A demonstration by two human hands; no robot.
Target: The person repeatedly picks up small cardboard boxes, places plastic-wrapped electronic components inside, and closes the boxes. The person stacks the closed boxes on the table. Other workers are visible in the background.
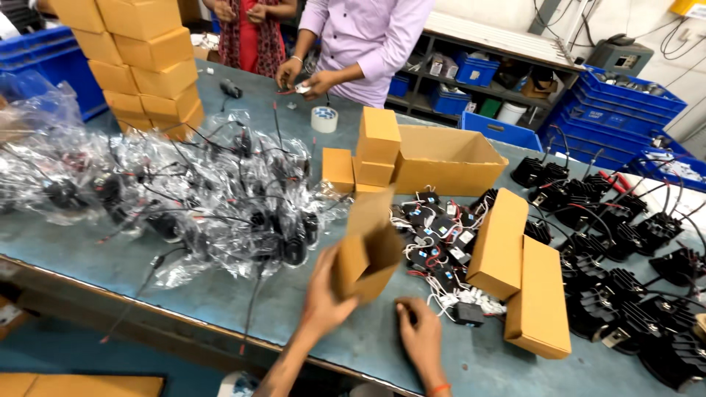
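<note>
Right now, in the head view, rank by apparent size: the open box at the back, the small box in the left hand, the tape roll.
1. Open box, largest.
2. Small box in the left hand; nearness to the camera enlarges it.
3. Tape roll, smallest.

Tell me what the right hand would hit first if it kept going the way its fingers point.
The right hand points up-left along the table; the small open cardboard box held by the left hand looks first, though depth is uncertain.
</note>
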